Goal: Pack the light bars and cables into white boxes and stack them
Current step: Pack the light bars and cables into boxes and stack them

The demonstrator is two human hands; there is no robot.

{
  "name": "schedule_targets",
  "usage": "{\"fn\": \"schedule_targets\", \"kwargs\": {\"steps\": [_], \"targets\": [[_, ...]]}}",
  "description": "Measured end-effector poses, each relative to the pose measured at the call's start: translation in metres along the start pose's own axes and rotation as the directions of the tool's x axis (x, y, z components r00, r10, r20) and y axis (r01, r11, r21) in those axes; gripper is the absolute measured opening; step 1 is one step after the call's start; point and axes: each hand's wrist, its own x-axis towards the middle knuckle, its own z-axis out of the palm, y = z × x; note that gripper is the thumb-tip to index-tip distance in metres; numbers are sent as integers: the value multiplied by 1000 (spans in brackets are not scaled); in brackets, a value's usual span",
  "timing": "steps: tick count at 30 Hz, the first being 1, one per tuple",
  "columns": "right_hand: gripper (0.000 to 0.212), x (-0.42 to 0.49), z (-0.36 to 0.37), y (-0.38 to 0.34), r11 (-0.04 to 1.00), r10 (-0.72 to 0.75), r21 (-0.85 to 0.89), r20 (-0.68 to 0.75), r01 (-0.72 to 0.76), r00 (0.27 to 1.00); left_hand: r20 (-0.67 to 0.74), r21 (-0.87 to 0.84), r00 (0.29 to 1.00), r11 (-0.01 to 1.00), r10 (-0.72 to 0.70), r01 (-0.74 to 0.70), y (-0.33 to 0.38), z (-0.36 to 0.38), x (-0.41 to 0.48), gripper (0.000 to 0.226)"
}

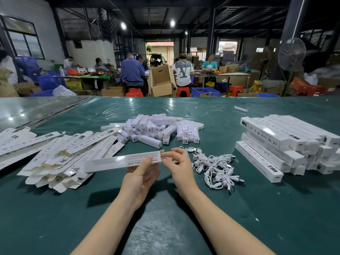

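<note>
My left hand (139, 175) is gripping the white box (110, 162) steady, so my right hand (179, 163) is pinching its end flap (162, 155).

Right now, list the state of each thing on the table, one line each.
Held box: assembled, right end open.
Left hand: holds the held box.
Right hand: pinches its end flap.
Flat boxes: unfolded, heaped.
Light bars: loose, unpacked.
Cables: bundled, heaped.
Packed boxes: closed, stacked.

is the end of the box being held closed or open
Open: on the white box the right-end flap sticks out untucked, the right hand pinching that end.
</note>
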Motion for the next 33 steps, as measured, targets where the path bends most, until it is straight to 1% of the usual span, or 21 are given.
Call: {"fn": "schedule_targets", "kwargs": {"steps": [2,4,6,8,10,13,16,20,23,25,27,30,31,33], "targets": [[18,0,2,3,1000,-24,-11,-33,24,999,0,6,1000,1000,-11,11,1,1,0,12],[20,-1,3,5,1000,-28,-9,-34,28,999,-3,7,1000,1000,-13,13,1,1,-1,7],[18,-1,3,6,995,-77,-67,-41,74,996,-4,6,1000,1000,-3,3,1,2,-1,7],[13,-1,3,6,981,-139,-149,-87,125,987,-5,3,1000,1000,8,-8,0,3,-1,7],[11,-2,4,6,968,-174,-205,-130,146,976,-10,0,1000,1000,12,-12,0,3,-1,7],[13,-2,5,7,947,-206,-278,-141,162,968,-24,-1,999,1000,24,-24,-1,3,0,11],[13,-4,6,8,939,-226,-300,-161,170,961,-43,-4,998,999,37,-37,-2,2,-1,11],[5,-4,5,7,954,-222,-244,-198,172,955,-46,16,998,999,44,-43,-2,3,-2,10],[10,-5,4,6,964,-204,-211,-188,163,961,-58,17,997,999,46,-45,-2,3,-3,9],[10,-4,5,5,981,-153,-138,-135,134,979,-67,12,997,999,46,-45,-2,2,-3,8],[12,-3,7,5,996,-74,-59,-82,69,994,-82,-5,996,999,43,-44,-1,2,-2,8],[12,-1,8,4,1000,-13,17,-93,14,996,-79,-12,996,999,43,-44,-1,3,-3,14],[14,-1,7,4,998,2,62,-97,4,995,-71,-1,996,999,48,-48,-2,4,-3,17],[23,-1,4,4,982,43,188,-95,-25,995,-61,37,996,998,60,-58,-3,5,-5,16]]}}
